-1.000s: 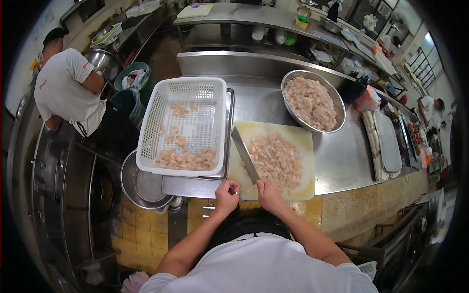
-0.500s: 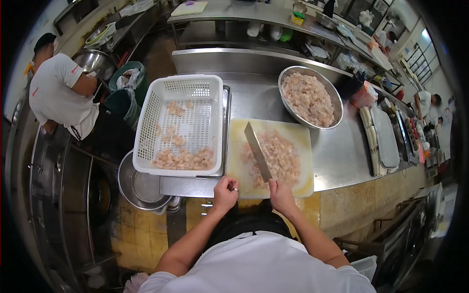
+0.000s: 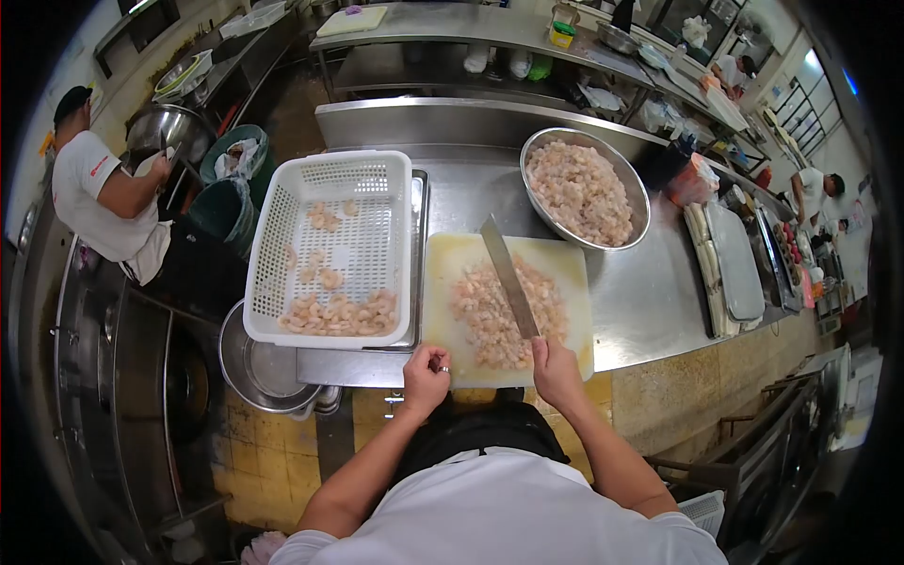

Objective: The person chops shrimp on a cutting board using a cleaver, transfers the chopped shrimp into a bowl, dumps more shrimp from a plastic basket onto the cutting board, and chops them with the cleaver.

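My right hand (image 3: 558, 371) is closed around the handle of a cleaver (image 3: 509, 279). Its long blade slants away to the upper left, over chopped shrimp (image 3: 485, 315) spread on a white cutting board (image 3: 441, 254). By the board's front left corner, my left hand (image 3: 427, 379) is curled into a loose fist with a ring on one finger; I see nothing in it. Left of the board, a white perforated basket (image 3: 403, 235) holds whole peeled shrimp (image 3: 344, 314), mostly along its near side. Behind the board on the right stands a steel bowl (image 3: 644, 202) heaped with shrimp meat (image 3: 579, 191).
A steel pot (image 3: 247, 363) sits low at the counter's left end. Trays (image 3: 734, 264) and a plastic bag (image 3: 692, 181) line the right side. At far left a person (image 3: 108, 193) stands near green bins (image 3: 226, 209); other people are at the far right.
The cleaver has shifted right over the chopped shrimp, its blade turned more edge-on. My left fist stays by the board's corner. The person at left has raised an arm, and the view has shifted slightly.
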Motion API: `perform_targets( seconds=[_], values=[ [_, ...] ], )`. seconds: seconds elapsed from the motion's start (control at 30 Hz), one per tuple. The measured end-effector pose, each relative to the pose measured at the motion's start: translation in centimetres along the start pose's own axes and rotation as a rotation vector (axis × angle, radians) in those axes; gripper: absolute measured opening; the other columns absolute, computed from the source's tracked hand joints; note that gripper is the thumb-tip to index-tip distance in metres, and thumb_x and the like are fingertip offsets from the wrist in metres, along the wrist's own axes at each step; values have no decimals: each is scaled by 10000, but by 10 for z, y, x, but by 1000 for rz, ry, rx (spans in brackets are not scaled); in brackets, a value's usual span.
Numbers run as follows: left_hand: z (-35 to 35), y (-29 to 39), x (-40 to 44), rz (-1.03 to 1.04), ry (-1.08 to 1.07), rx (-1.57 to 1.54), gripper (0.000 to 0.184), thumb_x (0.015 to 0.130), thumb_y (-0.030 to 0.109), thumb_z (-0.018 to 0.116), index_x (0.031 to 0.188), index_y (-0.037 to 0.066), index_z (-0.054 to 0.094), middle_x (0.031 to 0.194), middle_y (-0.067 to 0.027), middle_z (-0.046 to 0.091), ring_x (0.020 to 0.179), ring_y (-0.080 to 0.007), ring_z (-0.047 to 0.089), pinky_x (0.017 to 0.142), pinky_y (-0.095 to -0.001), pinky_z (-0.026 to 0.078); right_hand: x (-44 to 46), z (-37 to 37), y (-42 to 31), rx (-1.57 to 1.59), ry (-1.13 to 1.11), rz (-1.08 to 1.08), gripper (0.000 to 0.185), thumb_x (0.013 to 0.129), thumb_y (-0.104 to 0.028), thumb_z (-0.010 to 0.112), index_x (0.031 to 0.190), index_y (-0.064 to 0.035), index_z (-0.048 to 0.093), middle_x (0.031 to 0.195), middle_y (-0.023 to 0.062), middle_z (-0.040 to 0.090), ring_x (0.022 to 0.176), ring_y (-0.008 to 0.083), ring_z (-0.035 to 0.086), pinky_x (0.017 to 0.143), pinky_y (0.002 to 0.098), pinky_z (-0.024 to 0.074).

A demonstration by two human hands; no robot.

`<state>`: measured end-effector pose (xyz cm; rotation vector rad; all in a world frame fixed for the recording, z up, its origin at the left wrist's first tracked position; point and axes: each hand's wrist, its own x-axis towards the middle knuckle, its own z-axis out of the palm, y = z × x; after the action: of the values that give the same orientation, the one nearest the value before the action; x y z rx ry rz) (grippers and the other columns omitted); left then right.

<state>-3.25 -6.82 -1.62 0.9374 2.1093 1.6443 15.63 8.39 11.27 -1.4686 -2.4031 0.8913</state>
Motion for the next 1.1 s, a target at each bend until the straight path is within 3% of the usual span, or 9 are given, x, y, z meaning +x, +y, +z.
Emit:
perform_targets(
  seconds=[0.33,0.37,0.47,0.6,0.73,0.83,0.87,0.97,1.1],
  values=[
    [38,24,26,2,2,44,92,900,39,762,950,45,686,842,-96,678,679,-198,660,604,-328,515,21,-28,24,35,-1,13,497,1095,-379,523,947,67,686,838,381,668,829,588,656,750,640,505],
    [42,26,33,23,10,51,81,916,38,764,958,38,694,772,-46,654,651,-119,604,602,-281,486,24,-27,31,24,17,33,494,1094,-379,523,953,65,686,841,384,667,831,589,656,753,641,505],
    [58,27,52,26,23,68,85,903,28,750,955,47,685,837,-88,673,685,-192,660,605,-327,516,31,-4,75,9,-41,-44,473,1108,-354,519,992,71,691,877,365,676,861,576,654,735,599,509],
    [71,37,72,48,81,42,94,905,17,745,968,43,680,839,-73,675,688,-162,646,605,-311,511,31,-66,52,89,-80,50,491,1108,-368,512,981,72,688,877,375,669,871,585,649,771,617,502],
    [80,40,84,18,99,87,97,910,10,746,978,38,682,842,-74,676,676,-157,631,594,-306,500,41,-59,92,33,-63,30,516,1109,-387,510,966,76,687,892,373,672,889,574,654,773,598,510],
    [90,43,89,36,91,115,113,896,49,766,979,47,690,877,-93,688,718,-221,659,643,-352,527,52,-51,111,41,-97,22,533,1108,-401,512,940,77,679,890,370,672,888,565,657,762,582,515],
    [91,45,85,35,72,138,124,887,61,773,983,51,695,890,-97,692,737,-245,669,665,-373,540,50,-56,113,71,-101,36,539,1108,-406,513,933,76,676,885,369,671,884,563,658,759,578,516],
    [108,64,58,515,-160,211,187,848,124,791,1012,77,715,903,-104,689,818,-329,681,750,-455,556,51,-82,110,131,-72,22,539,1105,-410,520,928,75,675,873,363,672,866,558,659,752,568,517],
    [149,68,3,608,-542,347,220,791,183,802,994,124,741,997,-86,695,942,-339,658,813,-478,536,59,-115,96,146,-108,29,541,1105,-433,517,952,62,672,898,363,682,913,576,654,787,596,514]
  ],
)
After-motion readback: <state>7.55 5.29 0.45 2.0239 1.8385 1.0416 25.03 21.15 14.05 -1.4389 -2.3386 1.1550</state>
